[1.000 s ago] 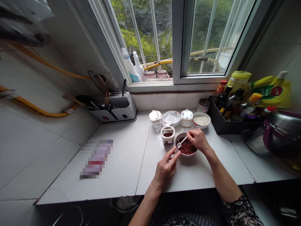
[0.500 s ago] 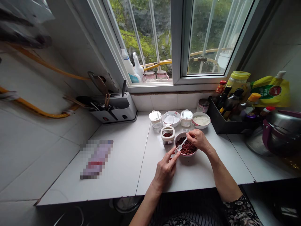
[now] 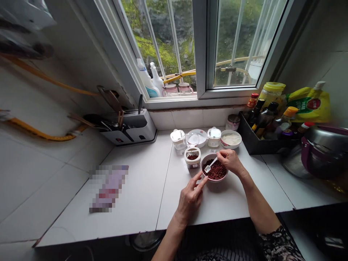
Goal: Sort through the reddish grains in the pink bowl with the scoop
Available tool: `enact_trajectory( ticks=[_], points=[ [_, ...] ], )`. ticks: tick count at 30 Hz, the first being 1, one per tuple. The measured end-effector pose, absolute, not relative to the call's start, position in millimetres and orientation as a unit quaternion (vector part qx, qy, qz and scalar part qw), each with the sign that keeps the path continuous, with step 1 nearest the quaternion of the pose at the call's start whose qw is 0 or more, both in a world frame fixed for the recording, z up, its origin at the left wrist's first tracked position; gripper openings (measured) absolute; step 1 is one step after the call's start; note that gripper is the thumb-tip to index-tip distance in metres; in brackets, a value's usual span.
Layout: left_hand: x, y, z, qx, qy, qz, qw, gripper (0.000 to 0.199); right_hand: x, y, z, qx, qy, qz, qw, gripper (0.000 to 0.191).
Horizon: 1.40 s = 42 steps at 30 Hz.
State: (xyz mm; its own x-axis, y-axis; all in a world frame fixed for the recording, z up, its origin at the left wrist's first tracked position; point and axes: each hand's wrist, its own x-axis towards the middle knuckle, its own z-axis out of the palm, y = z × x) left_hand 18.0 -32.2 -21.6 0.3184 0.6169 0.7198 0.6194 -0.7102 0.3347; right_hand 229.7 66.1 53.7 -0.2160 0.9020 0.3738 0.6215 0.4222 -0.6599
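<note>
Small dark-red dried berries, perhaps peppercorns, fill the round bowl (image 3: 214, 180) in front of me. My right hand (image 3: 230, 160) is closed in a pinch on the handle end of a small white spoon (image 3: 208, 169). The spoon's scoop is over the berries near the bowl's left side. With fingers stretched and apart, my left hand (image 3: 191, 197) touches the bowl's near-left rim with its fingertips. Just left of the bowl stands a clear seasoning jar (image 3: 192, 164) with a pale rim, its lid up, holding the same berries.
Behind are two white-lidded jars (image 3: 177, 136), a dish (image 3: 201, 133) of white powder and a bowl (image 3: 231, 144) of white contents. A black box (image 3: 252, 144) of bottles and a steel pot (image 3: 323, 145) stand right. A utensil rack (image 3: 145, 125) and blurred packet (image 3: 110, 188) are left.
The spoon's scoop has lifted slightly away from my left fingertips and shows more over the berries. The left hand stays at the rim. The camera view has shifted slightly.
</note>
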Motion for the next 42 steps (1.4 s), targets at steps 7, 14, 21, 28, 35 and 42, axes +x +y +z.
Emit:
enact_trajectory(
  ticks=[7,14,21,28,35,42],
  points=[
    [17,-32,-23,-0.816,-0.381,-0.435,-0.002,0.063,228,63,55,-0.462,-0.795,0.189,0.345,0.042],
    [17,-33,-20,-0.815,-0.378,-0.439,-0.005,0.062,231,65,55,-0.498,-0.741,0.237,0.384,0.041],
    [17,-33,-22,-0.813,-0.378,-0.443,-0.013,0.062,233,66,55,-0.525,-0.702,0.266,0.4,0.042],
    [18,-33,-20,-0.814,-0.384,-0.436,-0.016,0.062,239,66,57,-0.503,-0.771,0.12,0.372,0.042],
    [18,-33,-20,-0.811,-0.385,-0.44,-0.012,0.061,231,65,54,-0.491,-0.787,0.131,0.35,0.043],
    [18,-33,-19,-0.812,-0.378,-0.445,-0.006,0.06,227,65,52,-0.49,-0.771,0.203,0.351,0.042]
  ],
)
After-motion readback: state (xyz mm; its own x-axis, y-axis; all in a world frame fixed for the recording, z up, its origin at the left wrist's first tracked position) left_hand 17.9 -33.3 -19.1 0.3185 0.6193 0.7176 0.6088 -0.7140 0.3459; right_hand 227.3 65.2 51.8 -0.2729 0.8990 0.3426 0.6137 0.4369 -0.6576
